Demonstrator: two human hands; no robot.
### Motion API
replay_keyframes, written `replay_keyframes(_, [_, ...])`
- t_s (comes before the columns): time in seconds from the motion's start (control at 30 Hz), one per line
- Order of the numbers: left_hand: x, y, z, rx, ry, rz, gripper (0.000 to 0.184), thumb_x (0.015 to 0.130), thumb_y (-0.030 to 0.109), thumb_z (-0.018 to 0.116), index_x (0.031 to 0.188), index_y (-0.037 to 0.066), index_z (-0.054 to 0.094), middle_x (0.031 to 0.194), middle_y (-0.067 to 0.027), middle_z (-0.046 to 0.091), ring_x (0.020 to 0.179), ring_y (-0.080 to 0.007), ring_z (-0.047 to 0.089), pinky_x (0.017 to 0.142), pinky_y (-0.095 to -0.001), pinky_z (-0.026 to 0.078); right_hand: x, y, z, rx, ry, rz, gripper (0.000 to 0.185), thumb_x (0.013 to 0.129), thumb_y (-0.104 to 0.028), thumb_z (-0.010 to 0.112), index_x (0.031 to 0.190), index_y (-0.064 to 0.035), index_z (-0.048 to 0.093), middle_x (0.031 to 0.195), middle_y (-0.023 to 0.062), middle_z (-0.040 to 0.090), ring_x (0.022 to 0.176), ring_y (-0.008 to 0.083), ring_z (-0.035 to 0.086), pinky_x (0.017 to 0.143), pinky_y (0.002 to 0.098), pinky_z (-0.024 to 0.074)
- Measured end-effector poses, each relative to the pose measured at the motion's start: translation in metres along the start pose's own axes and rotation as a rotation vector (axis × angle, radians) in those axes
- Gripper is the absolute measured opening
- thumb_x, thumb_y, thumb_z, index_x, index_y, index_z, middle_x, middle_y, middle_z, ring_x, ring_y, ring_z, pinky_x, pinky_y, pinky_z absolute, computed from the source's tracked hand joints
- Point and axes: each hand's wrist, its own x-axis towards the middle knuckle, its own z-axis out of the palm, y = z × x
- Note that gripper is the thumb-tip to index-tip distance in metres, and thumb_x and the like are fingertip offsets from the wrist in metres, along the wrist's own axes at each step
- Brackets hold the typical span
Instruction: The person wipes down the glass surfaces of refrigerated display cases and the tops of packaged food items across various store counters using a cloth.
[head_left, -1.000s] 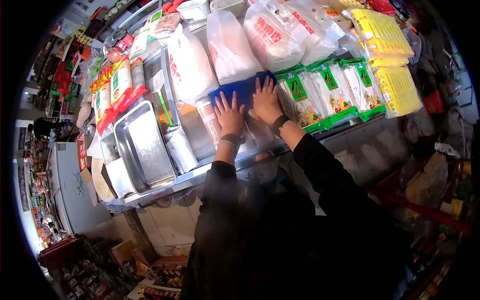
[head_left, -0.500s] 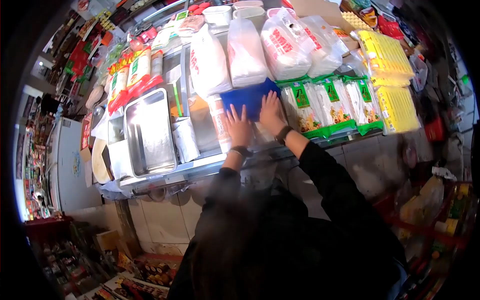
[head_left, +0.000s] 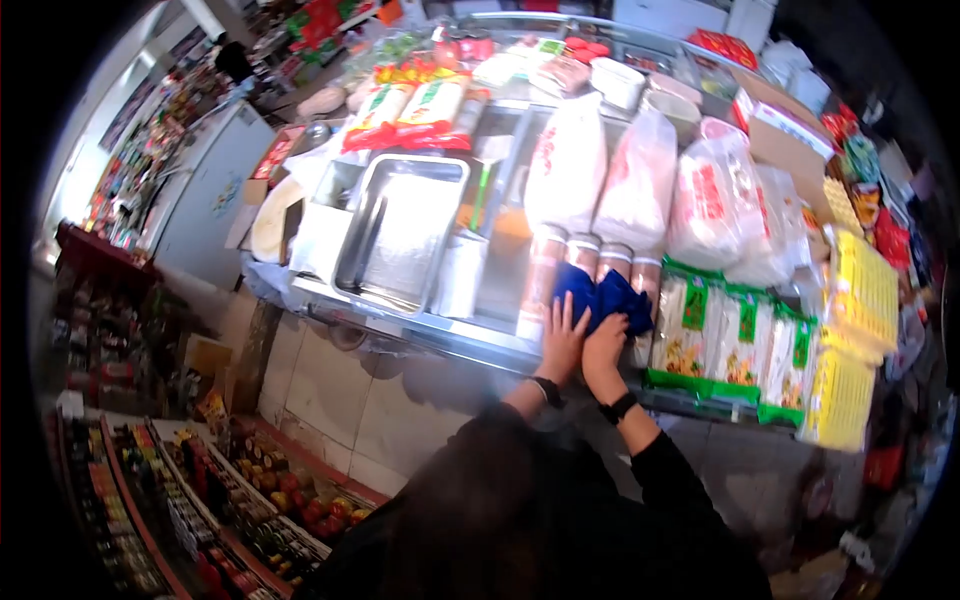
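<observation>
A blue cloth (head_left: 600,298) lies bunched across a row of several cylindrical packs (head_left: 543,275) at the front of the counter. My left hand (head_left: 563,340) rests on the cloth's near left side, its fingers stretched and spread. Beside it, my right hand (head_left: 604,352) has its fingers bent against the bunched near edge of the cloth, closed on it as far as I can see. The packs' upper ends show beyond the cloth, while their middles are partly covered by it and my hands.
To the left are a metal tray (head_left: 405,240) and a white packet (head_left: 462,275). White plastic bags (head_left: 565,165) stand behind the packs. Green-edged noodle packets (head_left: 735,335) and yellow packages (head_left: 845,390) lie to the right. The counter's front edge (head_left: 450,335) runs below.
The cloth has gone from spread flat to bunched up, uncovering the ends of the packs. My hands have come closer together. The camera view has shifted, so the counter appears farther right.
</observation>
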Motion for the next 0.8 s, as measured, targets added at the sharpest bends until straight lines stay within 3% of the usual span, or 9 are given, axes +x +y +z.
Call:
replay_keyframes(0.13, [0.0, 0.008, -0.018, -0.094, 0.042, -0.023, 0.054, 0.078, 0.02, 0.061, 0.131, 0.014, 0.052, 0.149, -0.0261, 0.027, 0.133, -0.0441, 0.033, 0.111, -0.0544, 0.021, -0.004, 0.015, -0.008, 0.071, 0.077, -0.059, 0.064, 0.09, -0.036, 0.051, 0.136, 0.0069, 0.04, 0.14, 0.0216, 0.044, 0.117, 0.0274, 0.049, 0.093, 0.0301, 0.0421])
replay_keyframes(0.3, [0.0, 0.008, -0.009, -0.028, 0.081, -0.036, 0.055, 0.077, 0.022, 0.062, 0.131, 0.018, 0.053, 0.149, -0.0224, 0.03, 0.13, -0.0423, 0.036, 0.11, -0.0533, 0.025, -0.006, 0.026, -0.001, 0.305, 0.13, -0.106, 0.046, 0.092, -0.011, 0.041, 0.133, 0.0071, 0.043, 0.137, 0.0232, 0.047, 0.116, 0.0269, 0.049, 0.091, 0.0272, 0.0446])
replay_keyframes(0.47, [-0.019, 0.01, -0.028, -0.132, -0.09, -0.064, 0.046, 0.083, 0.018, 0.059, 0.129, 0.018, 0.056, 0.15, -0.0198, 0.027, 0.133, -0.0422, 0.034, 0.109, -0.0477, 0.03, -0.016, 0.054, 0.002, 0.747, 0.181, -0.248, 0.046, 0.09, -0.004, 0.041, 0.134, 0.0091, 0.04, 0.142, 0.027, 0.037, 0.125, 0.0376, 0.041, 0.106, 0.0402, 0.0361])
replay_keyframes(0.53, [-0.033, 0.011, -0.048, -0.187, -0.1, -0.093, 0.041, 0.084, 0.015, 0.058, 0.126, 0.016, 0.058, 0.15, -0.0181, 0.03, 0.133, -0.0405, 0.035, 0.108, -0.0453, 0.032, -0.013, 0.081, -0.002, 1.025, 0.212, -0.335, 0.044, 0.084, -0.002, 0.051, 0.128, 0.0028, 0.049, 0.133, 0.0271, 0.043, 0.12, 0.0418, 0.043, 0.102, 0.0416, 0.0386])
replay_keyframes(0.6, [-0.051, 0.012, -0.065, -0.277, -0.222, -0.068, 0.037, 0.084, 0.014, 0.058, 0.121, 0.013, 0.06, 0.15, -0.0166, 0.03, 0.133, -0.0385, 0.036, 0.107, -0.043, 0.033, -0.008, 0.11, -0.005, 1.297, 0.102, -0.408, 0.036, 0.079, -0.003, 0.058, 0.115, -0.0007, 0.06, 0.123, 0.0235, 0.053, 0.111, 0.0388, 0.051, 0.095, 0.0412, 0.0435])
replay_keyframes(0.63, [-0.065, 0.014, -0.072, -0.293, -0.181, -0.064, 0.033, 0.083, 0.01, 0.059, 0.117, 0.009, 0.06, 0.143, -0.0162, 0.04, 0.129, -0.0361, 0.04, 0.104, -0.0433, 0.036, -0.011, 0.122, -0.016, 1.415, 0.11, -0.384, 0.028, 0.076, -0.003, 0.062, 0.103, -0.0019, 0.066, 0.109, 0.0197, 0.061, 0.098, 0.0355, 0.059, 0.087, 0.0403, 0.0477])
replay_keyframes(0.67, [-0.077, 0.016, -0.079, -0.301, -0.164, -0.075, 0.033, 0.083, 0.01, 0.059, 0.117, 0.009, 0.06, 0.143, -0.0162, 0.04, 0.129, -0.0361, 0.04, 0.104, -0.0433, 0.036, -0.017, 0.128, -0.024, 1.402, 0.116, -0.402, 0.028, 0.076, -0.003, 0.062, 0.103, -0.0019, 0.066, 0.109, 0.0197, 0.061, 0.098, 0.0355, 0.059, 0.087, 0.0403, 0.0477])
replay_keyframes(0.73, [-0.097, 0.014, -0.091, -0.334, -0.313, 0.064, 0.034, 0.083, 0.01, 0.057, 0.117, 0.01, 0.059, 0.124, -0.0161, 0.056, 0.117, -0.0329, 0.051, 0.101, -0.0424, 0.038, -0.039, 0.134, -0.033, 1.456, 0.094, -0.439, 0.027, 0.075, -0.002, 0.061, 0.101, -0.003, 0.067, 0.098, 0.0156, 0.065, 0.094, 0.0335, 0.062, 0.085, 0.0375, 0.0489])
replay_keyframes(0.8, [-0.117, 0.011, -0.12, -0.389, -0.356, -0.013, 0.033, 0.083, 0.011, 0.057, 0.117, 0.009, 0.058, 0.114, -0.0155, 0.06, 0.109, -0.0324, 0.056, 0.096, -0.0428, 0.042, -0.067, 0.13, -0.042, 1.476, 0.083, -0.51, 0.027, 0.074, -0.002, 0.06, 0.1, -0.0034, 0.068, 0.096, 0.0159, 0.066, 0.091, 0.0323, 0.064, 0.082, 0.0364, 0.0496])
